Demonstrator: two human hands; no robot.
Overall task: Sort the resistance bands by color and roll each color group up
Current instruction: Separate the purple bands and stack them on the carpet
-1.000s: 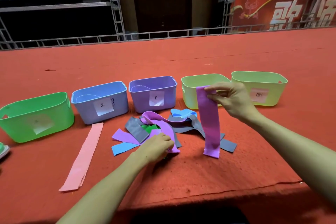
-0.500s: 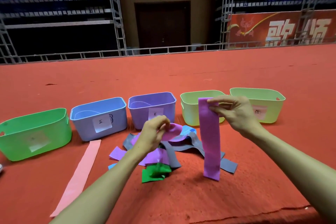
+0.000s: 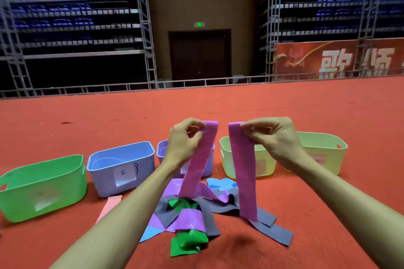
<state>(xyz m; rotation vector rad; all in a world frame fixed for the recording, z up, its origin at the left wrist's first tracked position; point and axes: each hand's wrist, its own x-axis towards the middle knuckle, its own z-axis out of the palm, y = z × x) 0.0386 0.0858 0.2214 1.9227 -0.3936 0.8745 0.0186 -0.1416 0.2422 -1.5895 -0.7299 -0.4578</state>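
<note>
Over pile (image 3: pixel 190 219), left hand (image 3: pixel 185 140) pinches purple band (image 3: pixel 197 159), right hand (image 3: pixel 273 137) second band (image 3: pixel 244 170), label (image 3: pixel 125 174) illegible

Above the band pile (image 3: pixel 188 216), the left hand (image 3: pixel 185 142) pinches a purple band (image 3: pixel 196 166) by its top, the right hand (image 3: pixel 273 137) a second purple band (image 3: pixel 243 170); a row of bins (image 3: pixel 102 177) stands behind.

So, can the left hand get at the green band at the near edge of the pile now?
Probably not at once: the left hand pinches a purple band held up, so its grip is taken. Nothing blocks the way, though: the green band lies with its near end uncovered.
</note>
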